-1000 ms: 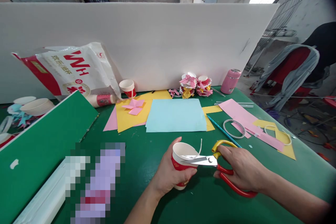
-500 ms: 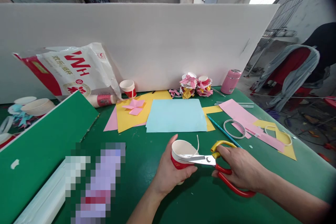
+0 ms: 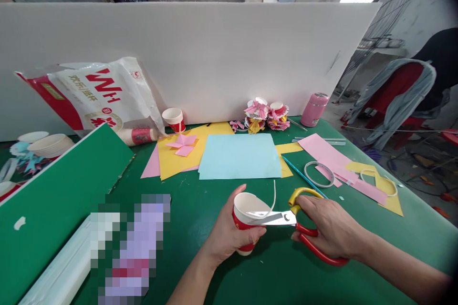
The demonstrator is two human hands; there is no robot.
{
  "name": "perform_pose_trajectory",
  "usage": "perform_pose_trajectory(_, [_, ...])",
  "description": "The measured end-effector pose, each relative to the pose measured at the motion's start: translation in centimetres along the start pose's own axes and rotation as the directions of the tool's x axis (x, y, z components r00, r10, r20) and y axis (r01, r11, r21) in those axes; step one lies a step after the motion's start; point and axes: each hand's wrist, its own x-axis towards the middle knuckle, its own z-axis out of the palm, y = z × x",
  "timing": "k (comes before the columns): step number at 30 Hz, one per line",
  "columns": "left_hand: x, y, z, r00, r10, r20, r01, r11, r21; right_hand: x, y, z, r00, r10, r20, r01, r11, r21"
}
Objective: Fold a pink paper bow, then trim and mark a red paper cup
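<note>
Your left hand grips the paper cup, fingers curled around its wall. The cup is held rim up over the worktop, on your side of the blue paper. Your right hand has its fingers closed on the handles of the scissors; the blades cross the cup's rim, where a thin white strip stands up.
</note>
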Motion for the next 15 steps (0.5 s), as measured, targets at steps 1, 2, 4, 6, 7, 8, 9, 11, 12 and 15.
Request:
perform_pose_trajectory(1, [0.02,-0.15,0.16,0.999,0.017,-0.027,-0.016,1.000,0.024,0.06,-0.09,0.01,1.000,0.000,0.000,0.000,1.000,0.000])
perform_pose_trajectory(2, [0.05,-0.29,0.28,0.998,0.032,-0.048,-0.030,0.999,0.045,0.13,-0.18,0.01,1.000,-0.002,-0.003,0.002,1.000,-0.001])
perform_pose_trajectory(4, [0.10,-0.50,0.42,0.996,0.055,-0.076,-0.050,0.996,0.074,0.30,-0.37,0.01,1.000,-0.006,-0.015,0.006,1.000,-0.006])
perform_pose_trajectory(6, [0.14,-0.60,0.47,0.994,0.068,-0.089,-0.060,0.995,0.085,0.45,-0.50,-0.04,1.000,-0.007,-0.029,0.007,1.000,-0.010])
perform_pose_trajectory(7, [0.16,-0.64,0.49,0.993,0.072,-0.091,-0.064,0.994,0.087,0.51,-0.53,-0.09,0.999,-0.008,-0.034,0.007,1.000,-0.010])
perform_pose_trajectory(8, [0.16,-0.66,0.50,0.993,0.075,-0.092,-0.067,0.994,0.089,0.54,-0.54,-0.15,0.999,-0.010,-0.036,0.010,1.000,-0.007])
perform_pose_trajectory(9, [0.17,-0.69,0.52,0.993,0.076,-0.094,-0.068,0.994,0.090,0.54,-0.53,-0.22,0.999,-0.013,-0.034,0.013,1.000,-0.001])
perform_pose_trajectory(11, [0.17,-0.74,0.55,0.992,0.075,-0.097,-0.066,0.994,0.091,0.49,-0.46,-0.29,1.000,-0.015,-0.021,0.016,1.000,0.014])
perform_pose_trajectory(12, [0.16,-0.76,0.57,0.992,0.073,-0.099,-0.064,0.994,0.092,0.44,-0.42,-0.28,1.000,-0.017,-0.012,0.018,1.000,0.019])
perform_pose_trajectory(15, [0.12,-0.66,0.61,0.994,0.068,-0.091,-0.059,0.993,0.099,0.27,-0.25,-0.05,1.000,-0.028,0.011,0.028,1.000,0.005])
